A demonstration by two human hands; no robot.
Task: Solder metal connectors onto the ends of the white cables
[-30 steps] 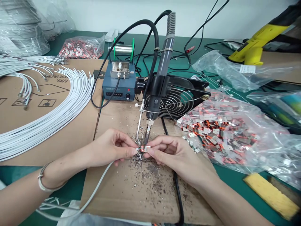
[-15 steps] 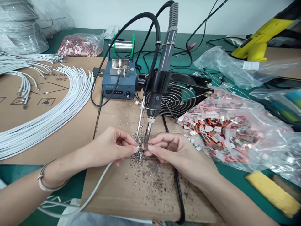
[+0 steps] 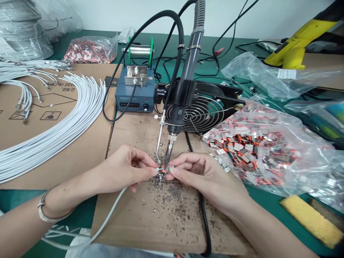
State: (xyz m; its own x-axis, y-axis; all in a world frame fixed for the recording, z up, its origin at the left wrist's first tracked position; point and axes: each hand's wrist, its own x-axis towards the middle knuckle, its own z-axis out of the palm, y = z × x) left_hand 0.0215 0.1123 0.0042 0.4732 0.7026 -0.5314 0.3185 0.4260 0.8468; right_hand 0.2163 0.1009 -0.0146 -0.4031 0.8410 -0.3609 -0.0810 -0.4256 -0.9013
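Observation:
My left hand [image 3: 131,168] pinches the end of a white cable [image 3: 114,206], whose thin coloured wires point right. Between finger and thumb, my right hand [image 3: 192,170] holds a small metal connector [image 3: 170,167] with an orange part. Wires and connector meet just under the tip of the soldering iron [image 3: 168,152], which is fixed upright on a stand. A thin solder feed tube [image 3: 159,141] ends beside that tip. Whether the tip touches the joint is too small to tell.
Behind stand a blue feeder box [image 3: 135,96] and a black fan [image 3: 204,107]. White cables [image 3: 80,118] lie left on cardboard. At right are a bag of connectors [image 3: 249,150], a yellow sponge [image 3: 310,220] and a black cord [image 3: 204,218]. Solder scraps cover the middle cardboard.
Both hands stay nearly in place. The connector shows a little more beside my right fingertips, and the orange part is slightly turned. The view has shifted slightly.

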